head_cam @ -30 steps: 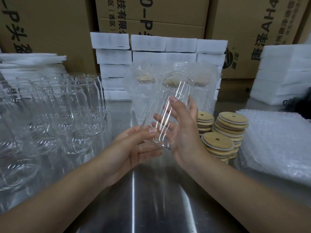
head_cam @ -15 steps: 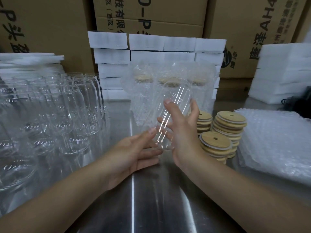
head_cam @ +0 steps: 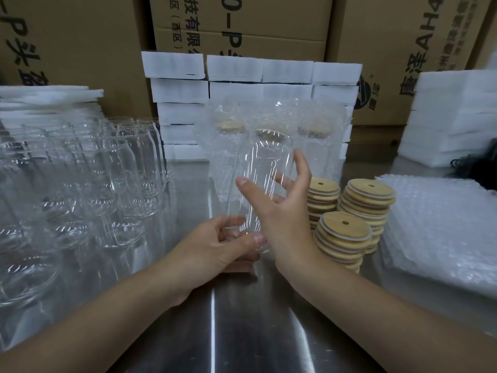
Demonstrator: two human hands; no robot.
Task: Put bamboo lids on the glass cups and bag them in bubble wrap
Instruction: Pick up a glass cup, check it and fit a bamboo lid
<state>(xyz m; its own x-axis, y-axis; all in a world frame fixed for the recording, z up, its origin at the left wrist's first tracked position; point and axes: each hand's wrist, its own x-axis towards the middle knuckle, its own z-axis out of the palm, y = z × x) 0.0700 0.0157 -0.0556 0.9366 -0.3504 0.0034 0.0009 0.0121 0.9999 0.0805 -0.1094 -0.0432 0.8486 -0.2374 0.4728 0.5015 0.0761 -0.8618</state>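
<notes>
A clear glass cup (head_cam: 265, 168) stands nearly upright at the centre, with no lid on it. My left hand (head_cam: 215, 249) grips its base from the left. My right hand (head_cam: 279, 211) rests against the cup's right side, thumb across the front, fingers spread behind the glass. Three stacks of bamboo lids (head_cam: 345, 227) with a small hole each sit just right of my right hand. A pile of bubble wrap bags (head_cam: 441, 232) lies at the far right. Three bagged, lidded cups (head_cam: 271, 130) stand behind the held cup.
Several bare glass cups (head_cam: 107, 179) crowd the left side of the steel table (head_cam: 242, 332). White foam blocks (head_cam: 242, 74) are stacked at the back, more foam (head_cam: 454, 117) at the right, cardboard boxes (head_cam: 80, 36) behind. A dark object (head_cam: 481, 165) lies at the right edge.
The cup has swung from tilted to nearly upright. My left hand slid down to its base; my right hand loosened, with fingers now spread along the side.
</notes>
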